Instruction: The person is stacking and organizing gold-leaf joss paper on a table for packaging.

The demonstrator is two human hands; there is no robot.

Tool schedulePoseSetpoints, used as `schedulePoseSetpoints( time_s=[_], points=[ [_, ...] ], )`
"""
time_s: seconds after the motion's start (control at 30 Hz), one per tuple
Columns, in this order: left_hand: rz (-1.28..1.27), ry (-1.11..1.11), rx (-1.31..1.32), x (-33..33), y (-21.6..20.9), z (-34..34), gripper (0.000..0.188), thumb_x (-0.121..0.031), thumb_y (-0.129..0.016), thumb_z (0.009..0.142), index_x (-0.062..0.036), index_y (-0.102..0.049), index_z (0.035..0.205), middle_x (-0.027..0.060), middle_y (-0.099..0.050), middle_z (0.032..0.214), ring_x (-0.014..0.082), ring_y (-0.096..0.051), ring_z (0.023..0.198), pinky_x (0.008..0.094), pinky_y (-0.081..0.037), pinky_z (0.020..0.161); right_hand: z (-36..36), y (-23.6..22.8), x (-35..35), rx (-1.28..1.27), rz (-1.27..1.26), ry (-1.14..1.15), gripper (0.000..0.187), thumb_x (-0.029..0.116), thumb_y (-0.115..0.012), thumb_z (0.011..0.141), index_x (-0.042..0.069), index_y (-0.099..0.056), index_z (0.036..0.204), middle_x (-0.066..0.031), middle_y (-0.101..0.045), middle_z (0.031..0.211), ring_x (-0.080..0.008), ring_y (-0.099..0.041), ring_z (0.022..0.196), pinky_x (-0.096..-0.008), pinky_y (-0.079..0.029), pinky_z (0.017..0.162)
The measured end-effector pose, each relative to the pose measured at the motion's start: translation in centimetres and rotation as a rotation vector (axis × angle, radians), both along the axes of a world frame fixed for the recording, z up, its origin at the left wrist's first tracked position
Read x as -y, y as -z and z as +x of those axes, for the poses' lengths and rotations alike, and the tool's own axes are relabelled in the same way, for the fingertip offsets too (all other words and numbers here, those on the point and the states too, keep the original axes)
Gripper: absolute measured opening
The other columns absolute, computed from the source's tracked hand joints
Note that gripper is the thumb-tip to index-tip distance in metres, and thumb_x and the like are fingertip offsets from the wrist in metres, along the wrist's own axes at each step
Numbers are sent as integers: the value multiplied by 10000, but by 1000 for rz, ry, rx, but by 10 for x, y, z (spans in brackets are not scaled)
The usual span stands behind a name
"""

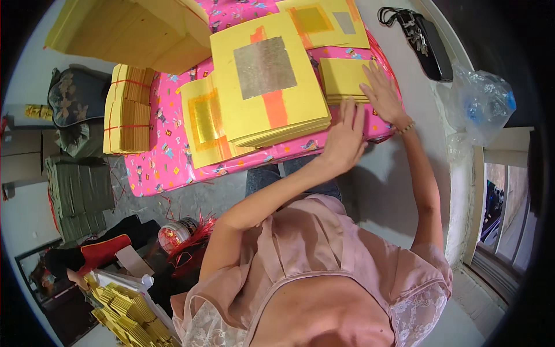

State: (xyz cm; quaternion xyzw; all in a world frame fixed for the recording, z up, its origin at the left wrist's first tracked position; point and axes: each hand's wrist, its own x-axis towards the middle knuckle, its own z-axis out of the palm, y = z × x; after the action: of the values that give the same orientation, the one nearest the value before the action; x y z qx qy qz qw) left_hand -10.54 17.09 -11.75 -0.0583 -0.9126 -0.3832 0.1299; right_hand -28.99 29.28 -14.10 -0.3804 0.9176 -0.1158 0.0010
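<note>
Under the right hand's [383, 95] spread, unclenched fingers: right edge of a small yellow paper stack [342, 78], on pink patterned tablecloth [144, 173]. Left hand [346, 141]: fingers extended, tips at the stack's near edge; cannot tell if gripping. Left of those fingers, taller yellow pile [270, 84], silver square [266, 65] on top.

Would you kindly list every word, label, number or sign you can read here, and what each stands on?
I quote no printed text, but here is where marks show or don't:
Pink tablecloth: small letter-like shapes among cartoon figures, not copied.
Large yellow stack: no lettering seen, only a silver square and orange band.
Smaller yellow stack: no lettering seen on its visible top.
Clear plastic bag: blue patches; any print is too blurred to read.
</note>
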Motion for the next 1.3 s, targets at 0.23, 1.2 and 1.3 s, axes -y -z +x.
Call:
schedulePoseSetpoints(
  time_s=[0.23,1.2,1.3],
  points=[
    [79,14,-206,61,-110,89,345,-101,-736,840,-63,-662,1175,132,-654,1155,323,-637,1020,419,-535,868,58,-136,43,193,-474,-330,374,210,-600,987,39,-611,1318,-145,-618,1331,-303,-579,1247,-383,-428,1069],
    [-188,-321,-251,164,-115,106,114,-157,-789,796,-84,-796,884,63,-741,883,223,-655,779,349,-537,703,94,-155,97,346,-445,-685,114,118,-739,878,5,-742,871,-62,-634,842,-179,-600,819,-305,-468,701],
    [-182,-320,-240,164,-117,106,113,-166,-780,805,-84,-798,880,63,-742,880,225,-657,775,350,-539,699,94,-154,97,379,-453,-671,120,120,-736,882,1,-738,865,-59,-628,836,-172,-595,817,-305,-465,703]
  ],
)
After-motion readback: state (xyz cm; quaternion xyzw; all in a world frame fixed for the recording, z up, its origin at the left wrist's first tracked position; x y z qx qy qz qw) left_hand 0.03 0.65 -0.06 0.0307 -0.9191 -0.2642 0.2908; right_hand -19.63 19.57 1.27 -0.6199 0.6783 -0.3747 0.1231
